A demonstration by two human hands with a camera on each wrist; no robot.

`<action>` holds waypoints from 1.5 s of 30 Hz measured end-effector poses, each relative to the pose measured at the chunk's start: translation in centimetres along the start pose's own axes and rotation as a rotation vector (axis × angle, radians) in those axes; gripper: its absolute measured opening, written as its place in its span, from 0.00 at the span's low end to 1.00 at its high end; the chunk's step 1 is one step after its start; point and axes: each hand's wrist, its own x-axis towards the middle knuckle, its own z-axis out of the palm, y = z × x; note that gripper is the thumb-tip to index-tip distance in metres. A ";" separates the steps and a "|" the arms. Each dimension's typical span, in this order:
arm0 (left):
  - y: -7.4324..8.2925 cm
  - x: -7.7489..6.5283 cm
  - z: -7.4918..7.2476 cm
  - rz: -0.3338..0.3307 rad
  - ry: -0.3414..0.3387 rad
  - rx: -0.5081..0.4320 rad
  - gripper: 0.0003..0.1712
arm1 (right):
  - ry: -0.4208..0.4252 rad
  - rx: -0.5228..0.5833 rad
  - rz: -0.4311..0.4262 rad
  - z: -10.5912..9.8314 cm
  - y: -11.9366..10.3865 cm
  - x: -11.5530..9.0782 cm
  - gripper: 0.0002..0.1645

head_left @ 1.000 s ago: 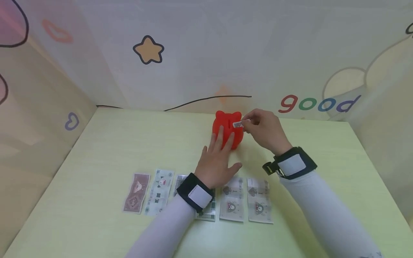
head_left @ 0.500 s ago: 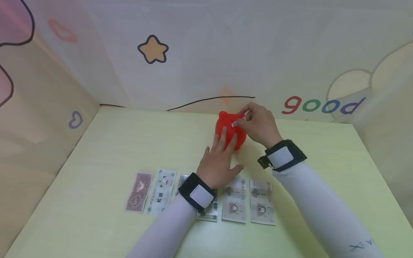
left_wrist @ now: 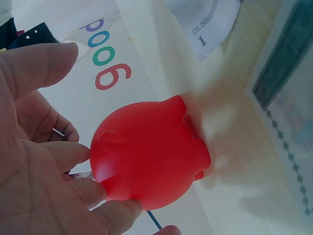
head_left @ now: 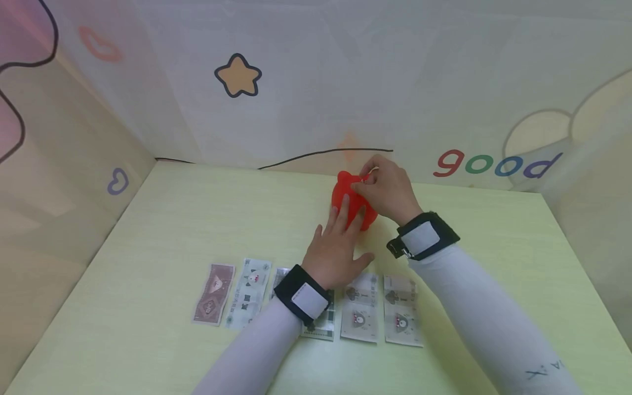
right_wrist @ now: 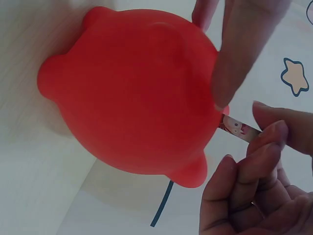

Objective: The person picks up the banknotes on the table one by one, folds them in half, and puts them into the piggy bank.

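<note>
My left hand (head_left: 333, 256) lies with fingers extended and spread, their tips resting on the red piggy bank (right_wrist: 137, 93), which stands on the table (head_left: 173, 219) just beyond that hand; my right hand (head_left: 390, 187), beyond and right of my left, pinches a narrow folded note (right_wrist: 239, 129) between thumb and fingers, its free end meeting the top of the bank, though whether it is inside I cannot tell. Nearer me than the bank, a mauve note (head_left: 214, 294) and a pale blue note (head_left: 249, 292) lie left of my left wristband (head_left: 302, 296), a green-printed note (head_left: 323, 331) lies partly hidden beneath it, and two greyish notes (head_left: 359, 321) lie to its right. Beyond my right hand, the wall (head_left: 444, 82) bears the word "good" (head_left: 486, 164)
</note>
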 end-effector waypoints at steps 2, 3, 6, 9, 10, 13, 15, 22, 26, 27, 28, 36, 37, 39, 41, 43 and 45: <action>0.1 0.0 0.0 0.000 -0.005 -0.003 0.56 | -0.004 0.006 -0.001 0.0 0.2 0.0 0.22; 0.1 0.0 0.1 -0.002 -0.008 -0.003 0.55 | -0.006 0.011 -0.005 0.0 0.4 -0.1 0.22; 0.1 0.0 0.1 0.001 -0.010 -0.012 0.55 | -0.012 0.019 -0.025 -0.2 0.6 -0.3 0.21; 0.0 0.0 0.0 0.003 -0.012 -0.018 0.55 | -0.012 0.028 -0.037 -0.5 0.7 -0.5 0.19; 0.0 0.1 0.0 0.005 -0.012 -0.020 0.55 | -0.012 0.031 -0.038 -0.6 0.7 -0.6 0.18; 0.0 0.1 0.0 0.003 -0.013 -0.023 0.55 | -0.015 0.045 -0.033 -0.8 0.7 -0.8 0.17; 0.0 0.1 0.0 0.003 -0.009 -0.030 0.56 | -0.017 0.050 -0.028 -0.7 0.8 -0.9 0.17; -0.1 0.0 0.1 -0.002 -0.005 -0.038 0.56 | -0.017 0.051 -0.004 -0.2 0.9 -0.8 0.18; -0.1 0.1 0.1 0.000 -0.007 -0.037 0.55 | -0.015 0.043 0.021 0.1 0.9 -0.6 0.18; -0.1 0.1 0.1 0.001 -0.006 -0.036 0.55 | -0.014 0.040 0.025 0.1 0.9 -0.6 0.19; -0.1 0.1 0.1 0.003 -0.004 -0.034 0.55 | -0.014 0.037 0.029 0.2 0.9 -0.5 0.19; -0.1 -0.1 -0.2 0.005 -0.003 -0.027 0.55 | -0.013 0.024 0.045 0.4 1.0 -0.2 0.19; -0.1 -0.1 -0.2 0.005 -0.004 -0.029 0.55 | -0.012 0.025 0.048 0.4 1.0 -0.2 0.19; -0.1 -0.1 -0.2 0.005 -0.006 -0.031 0.55 | -0.012 0.028 0.056 0.5 1.1 -0.1 0.19; -0.1 -0.1 -0.2 0.005 -0.006 -0.031 0.55 | -0.014 0.029 0.061 0.5 1.1 -0.1 0.19; -0.1 -0.1 -0.2 0.003 -0.008 -0.031 0.55 | -0.018 0.030 0.066 0.6 1.1 0.0 0.19; -0.2 -0.1 -0.2 0.003 -0.008 -0.038 0.55 | -0.021 0.029 0.070 0.7 1.1 0.0 0.19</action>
